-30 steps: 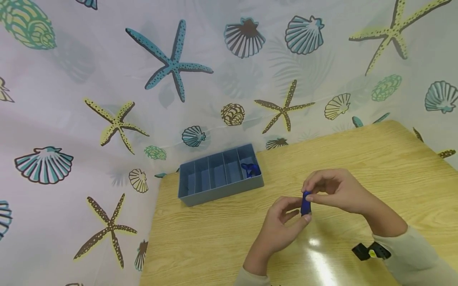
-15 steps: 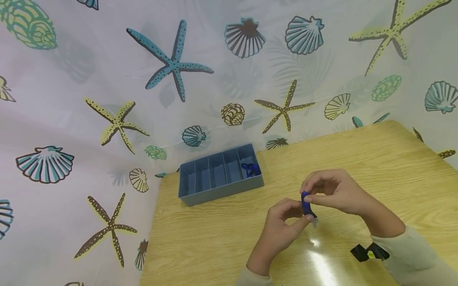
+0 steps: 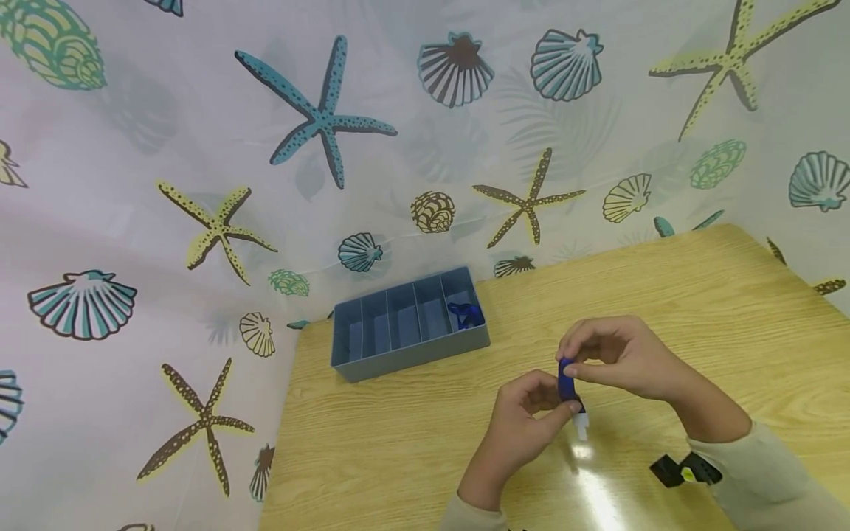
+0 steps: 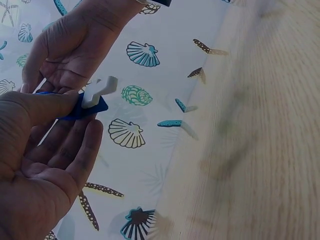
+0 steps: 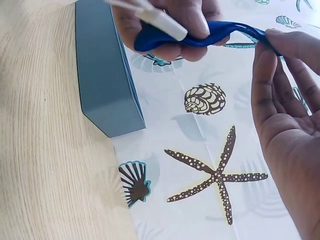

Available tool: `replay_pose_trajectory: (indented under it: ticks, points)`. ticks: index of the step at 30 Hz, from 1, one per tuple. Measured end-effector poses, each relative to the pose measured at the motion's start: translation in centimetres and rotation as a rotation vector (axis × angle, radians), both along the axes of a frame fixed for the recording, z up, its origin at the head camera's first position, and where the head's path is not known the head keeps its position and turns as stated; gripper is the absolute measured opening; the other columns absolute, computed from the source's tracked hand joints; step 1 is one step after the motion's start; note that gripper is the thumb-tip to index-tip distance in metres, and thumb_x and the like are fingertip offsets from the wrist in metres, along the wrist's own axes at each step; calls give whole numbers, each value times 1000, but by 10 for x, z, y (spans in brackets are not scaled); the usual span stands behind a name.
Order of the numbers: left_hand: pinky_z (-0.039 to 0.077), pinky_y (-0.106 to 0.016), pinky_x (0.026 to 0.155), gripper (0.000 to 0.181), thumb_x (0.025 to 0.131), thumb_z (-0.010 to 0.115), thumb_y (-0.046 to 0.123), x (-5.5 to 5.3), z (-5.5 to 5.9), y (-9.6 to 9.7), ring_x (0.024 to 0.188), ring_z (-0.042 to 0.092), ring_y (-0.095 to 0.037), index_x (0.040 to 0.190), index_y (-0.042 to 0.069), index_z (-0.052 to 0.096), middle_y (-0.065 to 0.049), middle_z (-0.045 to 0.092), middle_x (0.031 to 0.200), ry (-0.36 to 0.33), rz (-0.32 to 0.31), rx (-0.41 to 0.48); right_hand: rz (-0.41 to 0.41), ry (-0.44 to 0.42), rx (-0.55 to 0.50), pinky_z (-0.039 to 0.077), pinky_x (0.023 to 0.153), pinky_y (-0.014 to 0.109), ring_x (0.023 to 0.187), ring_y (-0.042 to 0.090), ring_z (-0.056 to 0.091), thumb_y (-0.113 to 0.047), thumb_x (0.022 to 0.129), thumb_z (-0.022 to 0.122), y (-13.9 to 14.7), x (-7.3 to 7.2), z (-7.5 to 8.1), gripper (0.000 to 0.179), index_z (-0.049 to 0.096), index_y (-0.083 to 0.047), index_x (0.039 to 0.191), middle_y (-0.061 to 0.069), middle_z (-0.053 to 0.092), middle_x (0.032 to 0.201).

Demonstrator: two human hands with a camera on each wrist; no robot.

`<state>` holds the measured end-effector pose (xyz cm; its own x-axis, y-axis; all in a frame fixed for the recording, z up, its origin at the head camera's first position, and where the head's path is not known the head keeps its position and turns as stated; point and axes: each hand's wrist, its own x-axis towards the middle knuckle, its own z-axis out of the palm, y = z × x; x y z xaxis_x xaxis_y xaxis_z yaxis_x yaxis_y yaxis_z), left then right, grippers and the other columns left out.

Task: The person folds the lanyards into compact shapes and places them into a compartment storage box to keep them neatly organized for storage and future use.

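In the head view, a glossy, flexible blue strip (image 3: 566,385) hangs between the two hands over the table. The right hand (image 3: 627,359) pinches its upper end between thumb and fingers. My left hand (image 3: 524,422) grips the lower end, thumb in front. A white stepped piece (image 3: 581,425) sticks out below the left thumb; in the left wrist view this white piece (image 4: 95,92) lies against the blue end. Seen by the right wrist camera, the strip (image 5: 222,31) twists between the hands. Fingers hide part of it, and its exact kind cannot be told.
A blue-grey divided box (image 3: 412,352) stands left of the hands near the back edge. Shiny blue material (image 3: 467,315) lies in its rightmost compartment. A curtain (image 3: 398,162) with shells and starfish hangs behind the wooden table (image 3: 372,435). A black strap (image 3: 684,470) sits by the right sleeve.
The white piece, hidden a second ago, has come into view below the left thumb and now shows more fully. Both hands keep hold of the blue strip and have barely moved.
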<state>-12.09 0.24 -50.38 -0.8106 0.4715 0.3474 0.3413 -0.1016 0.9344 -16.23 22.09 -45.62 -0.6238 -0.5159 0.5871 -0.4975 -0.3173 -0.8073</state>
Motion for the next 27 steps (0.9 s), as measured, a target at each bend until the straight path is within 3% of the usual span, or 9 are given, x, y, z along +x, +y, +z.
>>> replay_pose_trajectory:
  ticks: [5, 11, 18, 27]
  points:
    - [64, -33, 92, 13, 98, 74, 0, 0, 0, -2, 101, 74, -7, 110, 0, 70, -23, 74, 110, -53, 11, -5, -22, -8, 19, 62, 88, 28, 104, 19, 70, 33, 83, 63, 1, 1, -1, 36, 70, 6, 105, 11, 73, 107]
    - [65, -31, 88, 26, 95, 77, -1, 0, -1, -2, 97, 75, -7, 119, 3, 70, -22, 75, 109, -92, 34, -6, -84, -52, 77, 62, 89, 29, 104, 17, 71, 28, 85, 67, 2, 2, -1, 32, 71, 2, 104, 7, 74, 107]
    - [65, -32, 88, 14, 96, 76, 0, 0, -2, -1, 101, 75, -8, 110, -2, 74, -22, 75, 109, -84, 7, -2, -88, -59, 40, 63, 88, 30, 103, 18, 73, 30, 84, 66, 0, 1, -5, 32, 69, 6, 105, 9, 75, 109]
    - [64, -28, 86, 19, 96, 76, 2, 0, -1, -2, 96, 68, 1, 115, 2, 74, -20, 72, 106, -85, -1, -44, -256, -149, 82, 63, 87, 28, 113, 15, 71, 24, 85, 73, -4, 6, -9, 27, 65, 0, 94, 8, 69, 121]
